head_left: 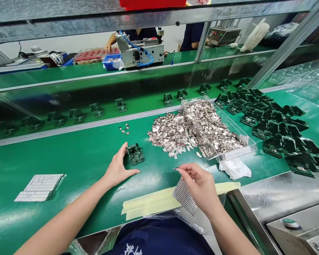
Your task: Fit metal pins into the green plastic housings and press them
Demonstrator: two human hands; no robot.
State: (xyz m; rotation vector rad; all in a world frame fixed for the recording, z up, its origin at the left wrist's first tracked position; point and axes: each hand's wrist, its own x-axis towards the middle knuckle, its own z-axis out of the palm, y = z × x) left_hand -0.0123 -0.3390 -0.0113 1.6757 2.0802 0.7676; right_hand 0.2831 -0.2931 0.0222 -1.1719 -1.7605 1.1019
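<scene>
Left hand (119, 169) spread wide, fingertips by left edge of board (136, 156), contact unclear; right hand (199, 186) pinches small part (176, 169). Green bench (77, 156), glossy, under board and both hands. Behind, green strip (145, 102) with spaced boards; across it, co-worker (138, 34) behind machine (143, 53). More boards (275, 122) crowd bench's right. Clear tray (235, 155) full of metal parts, loose pile (170, 131) beside. Yellow tape (149, 206) at near edge.

Pretty bright, even light here, looks like it's overhead. Milky glare on the worktop (77, 156) at lower left, shadows are soft. Wide lens stretches the edges, and the dark boards (8, 130) at far left look smeary.
</scene>
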